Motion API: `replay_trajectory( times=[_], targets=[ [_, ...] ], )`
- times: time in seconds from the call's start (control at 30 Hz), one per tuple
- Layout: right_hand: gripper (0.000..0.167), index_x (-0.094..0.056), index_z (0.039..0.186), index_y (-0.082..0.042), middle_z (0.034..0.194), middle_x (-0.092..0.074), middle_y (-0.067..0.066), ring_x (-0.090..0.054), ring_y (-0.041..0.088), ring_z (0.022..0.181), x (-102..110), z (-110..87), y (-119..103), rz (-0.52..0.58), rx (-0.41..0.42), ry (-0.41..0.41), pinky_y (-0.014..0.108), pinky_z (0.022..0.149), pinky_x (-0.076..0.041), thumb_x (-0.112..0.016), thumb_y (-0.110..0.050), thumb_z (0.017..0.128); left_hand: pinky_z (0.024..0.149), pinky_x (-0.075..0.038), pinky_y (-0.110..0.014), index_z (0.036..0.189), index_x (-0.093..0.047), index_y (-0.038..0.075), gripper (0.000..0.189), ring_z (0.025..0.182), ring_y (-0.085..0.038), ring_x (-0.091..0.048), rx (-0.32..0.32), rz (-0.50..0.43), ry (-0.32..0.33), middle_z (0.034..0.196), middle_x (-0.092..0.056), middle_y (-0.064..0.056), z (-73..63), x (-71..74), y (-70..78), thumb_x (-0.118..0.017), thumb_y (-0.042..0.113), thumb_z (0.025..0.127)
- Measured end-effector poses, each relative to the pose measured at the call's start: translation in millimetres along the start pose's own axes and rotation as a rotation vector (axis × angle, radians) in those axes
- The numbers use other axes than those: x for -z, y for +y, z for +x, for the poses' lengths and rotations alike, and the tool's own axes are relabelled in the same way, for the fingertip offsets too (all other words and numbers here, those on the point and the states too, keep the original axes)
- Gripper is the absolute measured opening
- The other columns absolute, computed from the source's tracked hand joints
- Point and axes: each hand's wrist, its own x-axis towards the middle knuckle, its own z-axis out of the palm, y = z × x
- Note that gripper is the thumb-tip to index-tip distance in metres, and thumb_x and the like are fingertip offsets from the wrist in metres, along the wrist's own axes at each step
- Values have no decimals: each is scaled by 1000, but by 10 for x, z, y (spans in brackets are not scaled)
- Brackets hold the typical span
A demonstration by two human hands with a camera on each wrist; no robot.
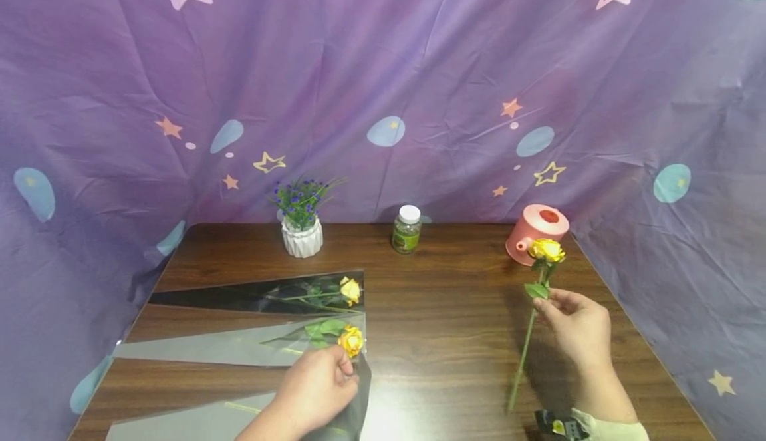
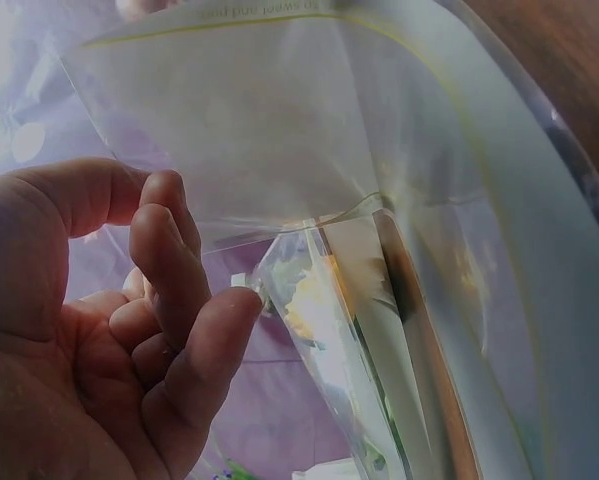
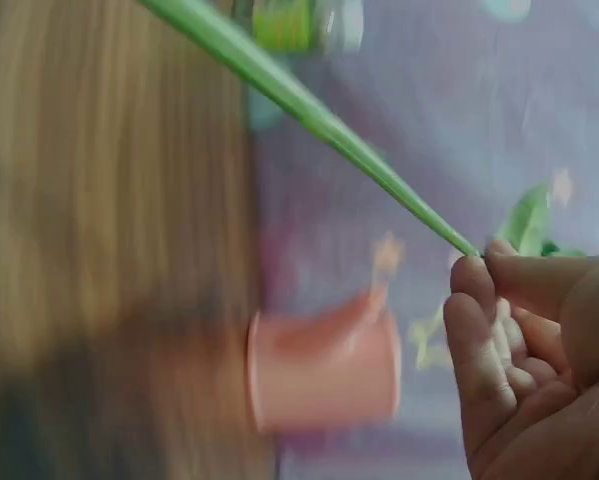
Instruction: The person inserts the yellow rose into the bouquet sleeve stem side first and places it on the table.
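Observation:
In the head view, my right hand (image 1: 577, 328) pinches a yellow rose (image 1: 547, 250) by its stem, just under a leaf, holding it upright over the table's right side. The right wrist view shows the green stem (image 3: 319, 122) between thumb and fingertips. My left hand (image 1: 317, 388) is at the wide mouth of the nearest flower sleeve (image 1: 191, 418). In the left wrist view its curled fingers pinch the edge of the clear film (image 2: 239, 120). Beyond it lie a grey sleeve (image 1: 197, 352) with a yellow rose (image 1: 351, 340) and a black sleeve (image 1: 227, 296) with another rose (image 1: 350, 291).
Along the back of the wooden table (image 1: 443, 308) stand a white pot (image 1: 302, 238) of purple flowers, a white-capped jar (image 1: 407, 231) and a pink watering can (image 1: 526, 228). The watering can is just behind the held rose. A patterned purple cloth (image 1: 335, 82) hangs behind.

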Motion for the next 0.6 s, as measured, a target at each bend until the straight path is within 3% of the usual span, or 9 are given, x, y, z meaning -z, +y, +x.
replay_trajectory(
  times=[0.13,0.37,0.6],
  targets=[
    [20,-74,104,14,74,-75,8,-65,-5,58,-234,-89,-302,158,72,74,14,55,-51,-82,4,88,53,-41,-26,79,-63,22,16,57,-1,-47,-1,-1,0,64,-53,16,7,-6,-2,-79,21,80],
    [8,-67,87,20,73,-74,-4,-71,4,62,-535,-337,-825,676,184,81,19,60,-58,-72,25,83,52,-41,-26,79,-63,22,17,56,-1,-47,8,-6,4,64,-53,16,13,-13,22,-80,20,81],
    [15,-67,92,19,81,-77,2,-73,8,71,-692,-578,-1237,912,420,38,23,66,-61,-67,29,80,52,-40,-26,78,-63,23,17,56,0,-46,1,4,20,64,-53,17,16,-28,40,-80,21,80]
  ],
)
